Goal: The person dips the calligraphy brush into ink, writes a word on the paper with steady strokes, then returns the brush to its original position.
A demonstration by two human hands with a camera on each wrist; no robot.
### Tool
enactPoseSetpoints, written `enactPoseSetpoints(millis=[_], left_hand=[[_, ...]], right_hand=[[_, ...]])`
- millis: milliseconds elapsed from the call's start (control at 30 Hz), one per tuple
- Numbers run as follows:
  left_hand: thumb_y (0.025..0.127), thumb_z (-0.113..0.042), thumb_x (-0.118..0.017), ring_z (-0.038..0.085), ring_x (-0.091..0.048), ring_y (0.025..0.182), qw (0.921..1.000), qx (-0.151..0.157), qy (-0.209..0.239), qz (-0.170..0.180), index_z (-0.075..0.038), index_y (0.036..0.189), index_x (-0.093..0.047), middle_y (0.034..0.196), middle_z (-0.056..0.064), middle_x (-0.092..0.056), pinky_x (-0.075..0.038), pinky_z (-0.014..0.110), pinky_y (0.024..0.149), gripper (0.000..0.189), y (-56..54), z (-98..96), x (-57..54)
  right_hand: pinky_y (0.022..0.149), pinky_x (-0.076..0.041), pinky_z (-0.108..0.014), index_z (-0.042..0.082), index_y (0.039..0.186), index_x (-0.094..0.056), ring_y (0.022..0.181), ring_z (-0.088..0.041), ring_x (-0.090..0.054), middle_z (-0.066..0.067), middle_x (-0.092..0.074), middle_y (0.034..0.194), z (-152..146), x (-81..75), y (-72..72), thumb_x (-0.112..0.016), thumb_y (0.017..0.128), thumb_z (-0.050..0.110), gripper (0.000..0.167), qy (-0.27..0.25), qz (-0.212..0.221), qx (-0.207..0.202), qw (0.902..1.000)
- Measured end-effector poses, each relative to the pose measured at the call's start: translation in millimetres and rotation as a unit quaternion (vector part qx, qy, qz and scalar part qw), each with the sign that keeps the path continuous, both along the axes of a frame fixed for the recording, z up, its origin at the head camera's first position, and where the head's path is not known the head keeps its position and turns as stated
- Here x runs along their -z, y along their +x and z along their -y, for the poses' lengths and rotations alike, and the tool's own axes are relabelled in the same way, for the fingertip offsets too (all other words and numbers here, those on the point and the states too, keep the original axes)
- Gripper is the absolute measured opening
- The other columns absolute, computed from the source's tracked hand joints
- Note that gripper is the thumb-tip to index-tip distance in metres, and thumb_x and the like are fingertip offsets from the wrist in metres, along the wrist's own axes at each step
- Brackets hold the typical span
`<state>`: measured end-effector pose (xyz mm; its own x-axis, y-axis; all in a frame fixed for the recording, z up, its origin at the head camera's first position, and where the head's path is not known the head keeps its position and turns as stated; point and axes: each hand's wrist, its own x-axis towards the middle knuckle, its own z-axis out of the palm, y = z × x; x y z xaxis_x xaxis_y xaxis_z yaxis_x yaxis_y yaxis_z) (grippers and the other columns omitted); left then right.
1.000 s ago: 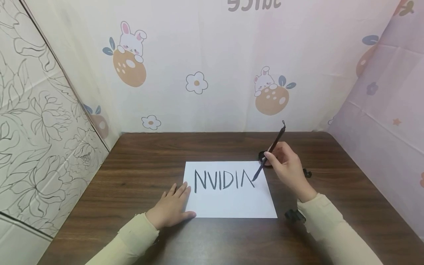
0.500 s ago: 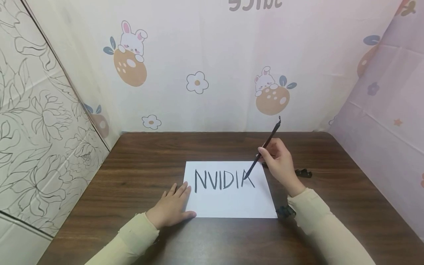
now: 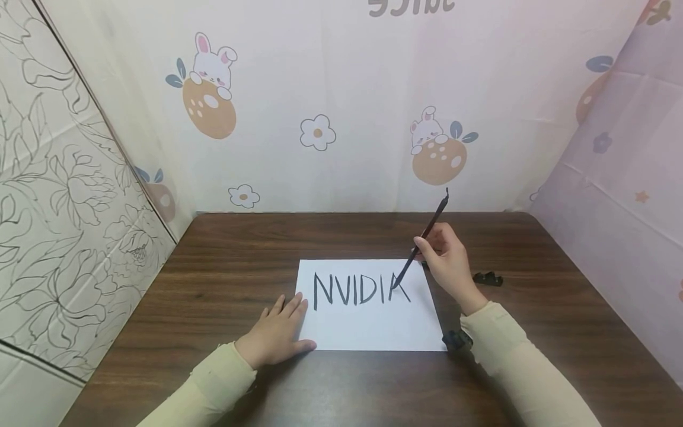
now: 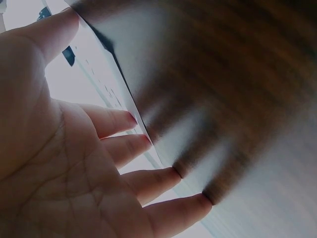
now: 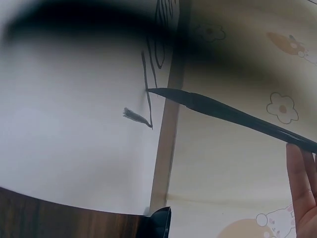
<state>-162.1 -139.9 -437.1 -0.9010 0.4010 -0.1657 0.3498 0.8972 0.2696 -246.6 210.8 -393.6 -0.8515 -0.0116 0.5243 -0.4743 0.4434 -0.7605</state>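
My right hand (image 3: 448, 258) pinches a dark writing brush (image 3: 436, 214) at its shaft, slanting up to the right. Its dark tip (image 5: 163, 92) meets the paper at the last letter. The white sheet of paper (image 3: 368, 332) carries the black brushed letters NVIDIA (image 3: 363, 290). With fingers spread, my left hand (image 3: 274, 335) rests at the sheet's left edge. In the left wrist view, the left fingertips (image 4: 171, 176) touch down by the paper's edge, some on it and some on the wood.
A black lumpy object (image 3: 457, 340) stands at the sheet's lower right corner. Another black piece (image 3: 488, 279) lies right of the right hand. A dark thing is mostly hidden behind that hand. The brown wooden table (image 3: 240, 243) ends at a printed curtain (image 3: 363, 166).
My right hand has moved left with the brush, its tip going from the last letter's right stroke toward its left one. My left hand has stayed in place.
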Motion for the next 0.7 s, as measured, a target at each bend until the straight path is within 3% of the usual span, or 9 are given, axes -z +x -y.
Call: enactPoseSetpoints(millis=[200, 433, 700], left_hand=[[0.087, -0.057, -0.064, 0.051, -0.024, 0.144, 1.0000, 0.000, 0.000, -0.001, -0.005, 0.152, -0.034, 0.161, 0.013, -0.027, -0.028, 0.070, 0.109, 0.088, 0.2, 0.0, -0.3], [0.087, -0.056, -0.064, 0.051, -0.024, 0.144, 1.0000, 0.001, 0.001, 0.001, -0.005, 0.151, -0.034, 0.161, 0.014, -0.027, -0.027, 0.070, 0.109, 0.087, 0.6, -0.4, -1.8], [0.087, -0.056, -0.064, 0.051, -0.024, 0.144, 1.0000, -0.001, 0.001, 0.002, -0.004, 0.151, -0.035, 0.161, 0.014, -0.027, -0.028, 0.071, 0.108, 0.087, 1.1, -1.0, -2.3]], right_hand=[[0.064, -0.058, -0.020, -0.004, 0.108, -0.053, 0.074, -0.006, -0.067, -0.013, -0.066, 0.091, -1.5, 2.9, -0.1, -0.066, 0.093, 0.012, 0.026, 0.010, -0.010, -0.002, 0.9999], [0.063, -0.055, -0.014, -0.003, 0.109, -0.054, 0.074, -0.018, -0.068, -0.013, -0.066, 0.089, -1.5, 4.4, 1.1, -0.066, 0.093, 0.008, 0.023, 0.034, -0.021, 0.009, 0.9991], [0.063, -0.054, -0.013, -0.001, 0.108, -0.055, 0.073, -0.003, -0.064, -0.012, -0.066, 0.089, -1.8, 2.6, 2.5, -0.067, 0.091, 0.003, 0.022, 0.044, -0.031, 0.009, 0.9985]])
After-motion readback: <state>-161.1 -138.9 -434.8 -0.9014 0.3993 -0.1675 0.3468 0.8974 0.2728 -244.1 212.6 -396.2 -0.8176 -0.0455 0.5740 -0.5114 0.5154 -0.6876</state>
